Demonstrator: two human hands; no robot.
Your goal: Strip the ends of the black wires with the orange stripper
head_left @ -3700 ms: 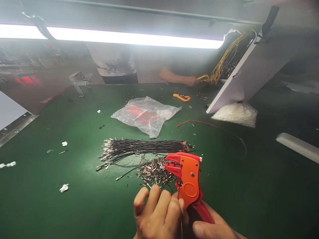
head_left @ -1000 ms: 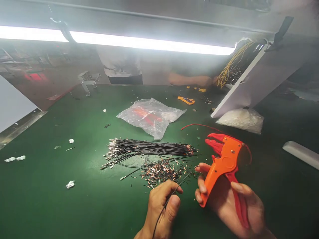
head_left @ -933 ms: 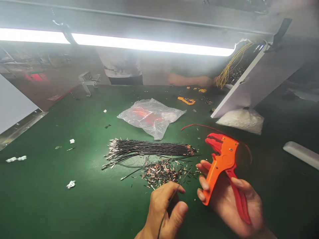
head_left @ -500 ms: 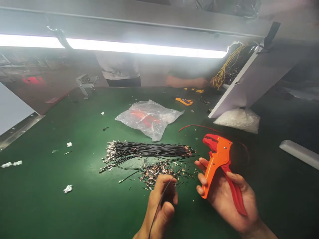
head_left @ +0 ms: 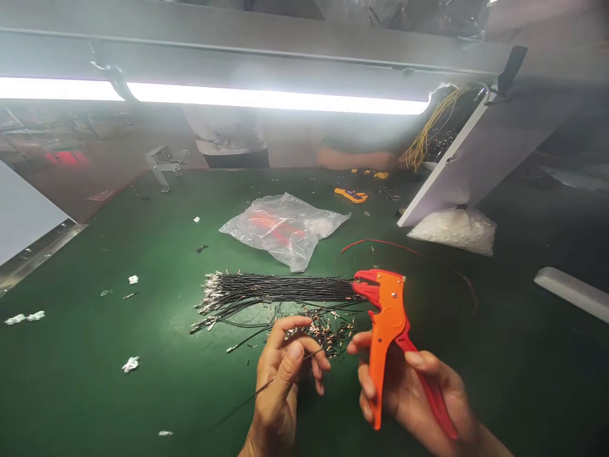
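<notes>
Green bench (head_left: 157,330) spreading beneath a tube light (head_left: 266,99), left hand (head_left: 280,374) holding a thin black wire (head_left: 254,396) toward the near edge, right hand (head_left: 409,409) gripping an orange-and-red wire stripper (head_left: 389,314), bundled wires (head_left: 285,289) lying beyond.

A clear plastic bag (head_left: 285,228) with red-orange contents lies toward the far edge of the table (head_left: 166,298); a yellow-and-blue hand tool (head_left: 351,195) is located nearer that edge. A metal bracket (head_left: 164,166) stands near the far left corner. A slanted white panel (head_left: 490,149) is positioned toward the right edge.
</notes>
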